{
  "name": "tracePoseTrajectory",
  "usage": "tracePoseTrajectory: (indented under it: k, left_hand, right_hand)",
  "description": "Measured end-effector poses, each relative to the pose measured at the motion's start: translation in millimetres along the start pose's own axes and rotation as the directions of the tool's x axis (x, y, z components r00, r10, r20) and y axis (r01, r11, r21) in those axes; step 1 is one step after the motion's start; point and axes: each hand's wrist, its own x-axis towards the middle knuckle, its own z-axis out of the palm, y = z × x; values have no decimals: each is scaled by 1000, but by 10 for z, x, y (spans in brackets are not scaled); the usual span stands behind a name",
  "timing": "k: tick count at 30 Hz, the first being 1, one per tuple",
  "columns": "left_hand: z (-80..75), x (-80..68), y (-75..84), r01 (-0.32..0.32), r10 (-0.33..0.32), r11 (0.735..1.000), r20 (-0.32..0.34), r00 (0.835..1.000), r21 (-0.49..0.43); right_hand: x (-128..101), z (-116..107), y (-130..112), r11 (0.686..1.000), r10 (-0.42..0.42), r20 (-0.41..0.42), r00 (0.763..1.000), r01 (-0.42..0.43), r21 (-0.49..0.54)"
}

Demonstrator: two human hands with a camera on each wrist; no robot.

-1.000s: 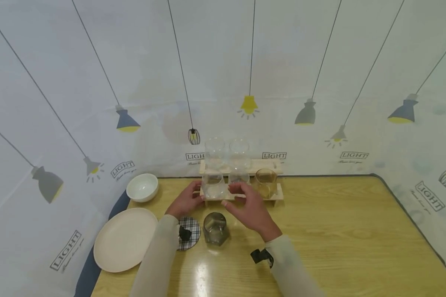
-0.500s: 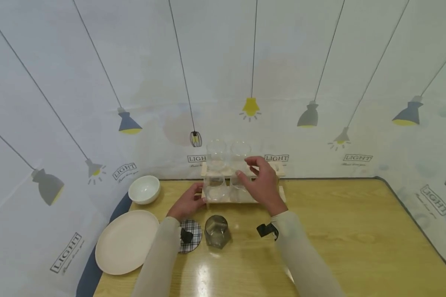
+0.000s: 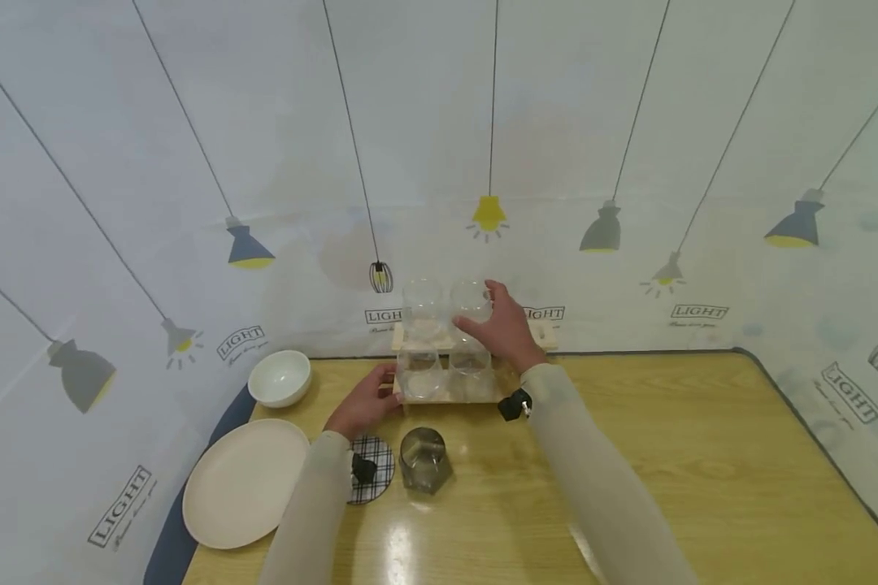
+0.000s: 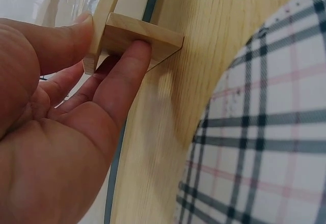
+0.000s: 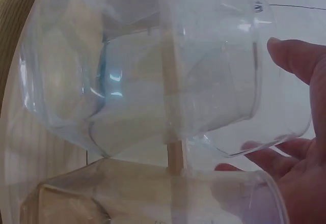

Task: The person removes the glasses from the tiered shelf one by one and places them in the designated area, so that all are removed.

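A two-tier wooden rack stands at the table's back edge with clear glasses on it. My left hand pinches the lower tier's left end; in the left wrist view thumb and forefinger clamp the rack's wooden corner. My right hand is curled round the upper tier's right clear glass. In the right wrist view that glass fills the frame, with my thumb at its side. Another clear glass stands to its left, and two more sit below.
A grey faceted glass stands in front of the rack, beside a plaid coaster. A white bowl and a cream plate lie at the left. The wooden table stretches to the right. A lamp-printed cloth backs it.
My right hand rose from the lower tier to the upper right glass and closed about it. Its arm now hides the amber glass. The left hand stayed on the rack's end.
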Motion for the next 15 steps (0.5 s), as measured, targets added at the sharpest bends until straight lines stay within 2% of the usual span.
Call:
tracePoseTrajectory:
  k: [6,11,15]
  left_hand:
    - [-27,10,-57,-22,24,994,-19,1000,111]
    - [-23,8,-40,-21,23,993,-17,1000,113]
    - [-36,13,-55,-19,22,993,-22,1000,118]
  right_hand:
    - [51,44,34,1000,-14,-10,1000,14,0]
    - [26,9,67,998,-28,-26,999,30,53]
    - [-37,-45,3,997,-28,-39,999,30,67]
